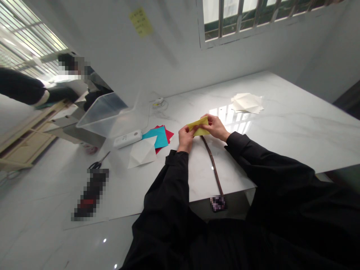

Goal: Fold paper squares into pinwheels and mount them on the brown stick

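Note:
A piece of yellow paper (pixel 201 128) is held up between both hands above the white marbled table. My left hand (pixel 186 138) pinches its left end. At the upper right part of the paper, the fingers of my right hand (pixel 217 126) grip it. The paper looks folded, with a straight edge along the top. Under the hands a thin dark strap (pixel 213 161) hangs down toward the table's front edge, ending at a blurred-out object (pixel 218 203). Some fingertips are hidden behind the paper.
Left of the hands lie blue paper (pixel 158 138), red paper (pixel 169 134), a creased white sheet (pixel 143 153) and a white power strip (pixel 128 139). Scissors (pixel 98 162) and a clear plastic bin (pixel 105 112) are farther left. Creased white papers (pixel 247 102) lie back right. Another person (pixel 75 78) is beyond.

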`<action>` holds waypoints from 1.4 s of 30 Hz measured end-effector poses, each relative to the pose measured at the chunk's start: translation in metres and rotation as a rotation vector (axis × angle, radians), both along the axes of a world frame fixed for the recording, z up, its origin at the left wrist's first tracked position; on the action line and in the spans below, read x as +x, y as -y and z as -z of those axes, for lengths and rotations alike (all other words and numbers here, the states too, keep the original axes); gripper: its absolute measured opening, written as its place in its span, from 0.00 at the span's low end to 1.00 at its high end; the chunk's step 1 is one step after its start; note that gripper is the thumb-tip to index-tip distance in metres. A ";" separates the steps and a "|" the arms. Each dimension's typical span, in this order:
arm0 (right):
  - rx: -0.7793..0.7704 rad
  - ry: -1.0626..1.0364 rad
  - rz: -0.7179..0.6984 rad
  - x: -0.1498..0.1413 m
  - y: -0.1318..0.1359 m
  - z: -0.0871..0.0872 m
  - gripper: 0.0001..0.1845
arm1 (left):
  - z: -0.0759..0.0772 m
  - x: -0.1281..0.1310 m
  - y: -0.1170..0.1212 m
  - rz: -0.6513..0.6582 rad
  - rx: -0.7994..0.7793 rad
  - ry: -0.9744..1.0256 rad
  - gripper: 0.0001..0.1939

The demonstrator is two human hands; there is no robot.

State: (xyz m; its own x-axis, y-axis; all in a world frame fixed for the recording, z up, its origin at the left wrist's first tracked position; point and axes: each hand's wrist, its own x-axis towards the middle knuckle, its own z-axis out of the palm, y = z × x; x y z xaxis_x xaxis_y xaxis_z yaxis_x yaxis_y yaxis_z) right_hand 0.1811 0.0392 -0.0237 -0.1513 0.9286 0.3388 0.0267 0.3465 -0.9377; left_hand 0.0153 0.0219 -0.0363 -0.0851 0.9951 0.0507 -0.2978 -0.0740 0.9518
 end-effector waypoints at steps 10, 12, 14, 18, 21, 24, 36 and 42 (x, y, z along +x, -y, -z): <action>0.002 0.003 0.007 0.000 -0.001 0.001 0.15 | -0.003 0.000 0.002 -0.001 -0.011 0.007 0.31; -0.004 0.000 0.006 0.000 -0.001 0.001 0.15 | -0.003 0.000 0.002 0.004 -0.013 0.004 0.31; -0.007 -0.001 0.003 0.000 -0.001 0.001 0.15 | -0.003 0.000 0.003 0.008 -0.015 0.004 0.30; 0.001 -0.012 -0.010 0.000 -0.001 0.001 0.14 | -0.004 0.000 0.003 0.010 -0.015 0.011 0.30; -0.013 -0.017 -0.010 0.000 0.000 0.000 0.16 | -0.004 0.001 0.003 0.012 -0.017 0.017 0.30; -0.030 -0.026 -0.007 0.000 0.000 0.000 0.17 | -0.004 0.001 0.003 0.013 -0.024 0.030 0.31; -0.030 -0.016 0.033 0.000 0.001 0.000 0.15 | -0.002 0.001 0.002 0.003 -0.006 -0.034 0.32; -0.053 -0.044 0.000 0.000 0.000 0.002 0.18 | -0.002 0.000 0.002 0.019 -0.004 -0.026 0.33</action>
State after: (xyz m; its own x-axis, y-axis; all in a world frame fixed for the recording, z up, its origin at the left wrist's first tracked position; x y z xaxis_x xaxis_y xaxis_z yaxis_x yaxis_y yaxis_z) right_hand 0.1816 0.0397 -0.0253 -0.1378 0.9453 0.2956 -0.0150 0.2965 -0.9549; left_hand 0.0156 0.0202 -0.0338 -0.0650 0.9967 0.0489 -0.2744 -0.0649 0.9594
